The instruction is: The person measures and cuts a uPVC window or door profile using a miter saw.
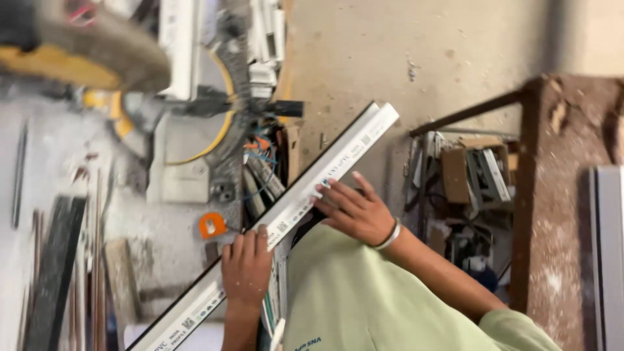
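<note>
A long white plastic profile point(325, 170) with a dark edge runs diagonally from lower left to upper right. My left hand point(247, 268) grips it from above near its lower part, fingers curled over the top face. Higher up the strip, my right hand point(354, 211), with a pale bangle on the wrist, lies on the profile with fingers spread. My light green shirt point(364, 299) fills the bottom of the view between both arms.
A saw machine with yellow parts point(123, 71) stands at the upper left on a dusty bench. An orange tape measure point(211, 225) lies beside the profile. A rusty metal table frame point(552, 195) stands at right, with boxes of offcuts point(474, 175) under it. Dusty concrete floor point(403, 58) lies beyond.
</note>
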